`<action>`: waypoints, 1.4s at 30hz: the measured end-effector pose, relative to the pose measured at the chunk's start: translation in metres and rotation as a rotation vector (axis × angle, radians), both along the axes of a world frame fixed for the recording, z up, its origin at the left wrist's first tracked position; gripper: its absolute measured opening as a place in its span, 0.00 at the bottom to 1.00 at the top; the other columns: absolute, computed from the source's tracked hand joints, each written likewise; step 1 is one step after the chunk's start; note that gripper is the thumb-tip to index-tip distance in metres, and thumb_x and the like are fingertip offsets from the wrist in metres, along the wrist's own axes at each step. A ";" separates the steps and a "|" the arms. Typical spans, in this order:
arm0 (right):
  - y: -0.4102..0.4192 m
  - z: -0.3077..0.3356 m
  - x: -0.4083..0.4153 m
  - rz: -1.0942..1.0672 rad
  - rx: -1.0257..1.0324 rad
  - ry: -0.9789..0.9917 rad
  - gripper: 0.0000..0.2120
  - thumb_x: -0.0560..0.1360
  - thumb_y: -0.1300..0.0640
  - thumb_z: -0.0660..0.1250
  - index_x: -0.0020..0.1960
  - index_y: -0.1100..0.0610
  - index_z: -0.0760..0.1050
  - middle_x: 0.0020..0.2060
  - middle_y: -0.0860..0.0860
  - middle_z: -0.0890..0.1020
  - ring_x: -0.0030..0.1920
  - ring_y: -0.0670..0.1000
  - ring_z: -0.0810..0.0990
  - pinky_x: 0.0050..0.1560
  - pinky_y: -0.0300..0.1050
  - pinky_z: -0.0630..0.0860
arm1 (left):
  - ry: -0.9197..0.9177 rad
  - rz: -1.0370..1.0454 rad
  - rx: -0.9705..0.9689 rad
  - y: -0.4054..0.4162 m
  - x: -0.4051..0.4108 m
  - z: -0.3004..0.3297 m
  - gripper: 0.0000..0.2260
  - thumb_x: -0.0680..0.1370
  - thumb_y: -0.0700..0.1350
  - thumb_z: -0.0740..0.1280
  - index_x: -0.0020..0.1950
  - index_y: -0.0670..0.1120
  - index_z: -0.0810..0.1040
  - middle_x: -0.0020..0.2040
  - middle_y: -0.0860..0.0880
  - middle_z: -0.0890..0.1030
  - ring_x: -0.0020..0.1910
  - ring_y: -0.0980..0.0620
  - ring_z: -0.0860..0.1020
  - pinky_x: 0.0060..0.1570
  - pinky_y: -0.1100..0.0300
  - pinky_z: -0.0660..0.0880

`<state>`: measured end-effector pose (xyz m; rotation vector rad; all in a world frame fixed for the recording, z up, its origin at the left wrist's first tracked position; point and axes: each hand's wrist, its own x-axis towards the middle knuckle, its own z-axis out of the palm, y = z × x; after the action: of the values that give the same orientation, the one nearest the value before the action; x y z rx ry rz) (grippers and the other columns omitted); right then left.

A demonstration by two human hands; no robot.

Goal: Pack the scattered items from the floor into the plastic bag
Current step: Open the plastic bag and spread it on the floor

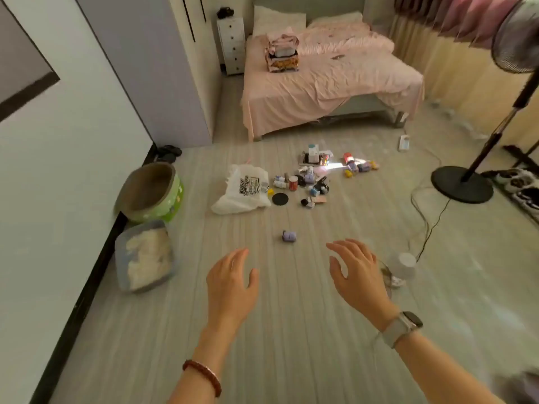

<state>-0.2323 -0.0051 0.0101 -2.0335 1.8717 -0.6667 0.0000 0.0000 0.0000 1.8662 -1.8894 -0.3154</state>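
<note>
Nothing was judged packed: small items [315, 177] lay right of the plastic bag [242, 189], both hands [232, 282] [357, 275] held open, empty.

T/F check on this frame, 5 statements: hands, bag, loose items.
1. Both hands are empty. True: left hand and right hand hover open over the floor.
2. The plastic bag lies on the bed. False: it lies on the floor, left of the pile of small items.
3. A small purple item sits apart from the pile, nearer the hands. True.
4. The right hand holds the black disc. False: the disc lies on the floor beside the bag.
5. A fan stand is at right. True.
</note>
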 end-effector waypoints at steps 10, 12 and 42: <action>-0.093 -0.092 0.009 0.009 0.303 0.051 0.19 0.78 0.53 0.59 0.68 0.54 0.68 0.64 0.51 0.74 0.68 0.54 0.66 0.67 0.50 0.60 | -0.042 0.099 0.306 -0.091 0.016 -0.083 0.22 0.76 0.49 0.60 0.69 0.44 0.65 0.68 0.44 0.70 0.66 0.45 0.69 0.64 0.50 0.65; -0.138 -0.101 0.009 0.015 0.324 0.054 0.19 0.78 0.53 0.58 0.68 0.54 0.68 0.64 0.51 0.74 0.68 0.54 0.66 0.66 0.50 0.61 | -0.074 0.073 0.338 -0.138 0.012 -0.088 0.22 0.77 0.48 0.60 0.70 0.44 0.64 0.68 0.44 0.70 0.67 0.45 0.68 0.64 0.51 0.65; -0.909 -0.228 0.163 0.114 0.756 0.013 0.19 0.79 0.52 0.54 0.70 0.52 0.61 0.67 0.50 0.70 0.66 0.50 0.69 0.62 0.43 0.70 | 0.276 0.395 0.710 -0.894 0.167 -0.229 0.16 0.77 0.42 0.60 0.65 0.44 0.69 0.63 0.44 0.73 0.60 0.45 0.74 0.56 0.56 0.69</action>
<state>-0.0697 -0.9139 -0.2178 -1.6108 1.6415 0.0946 0.1672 -0.8943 -0.2291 2.4168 -1.2616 -1.1515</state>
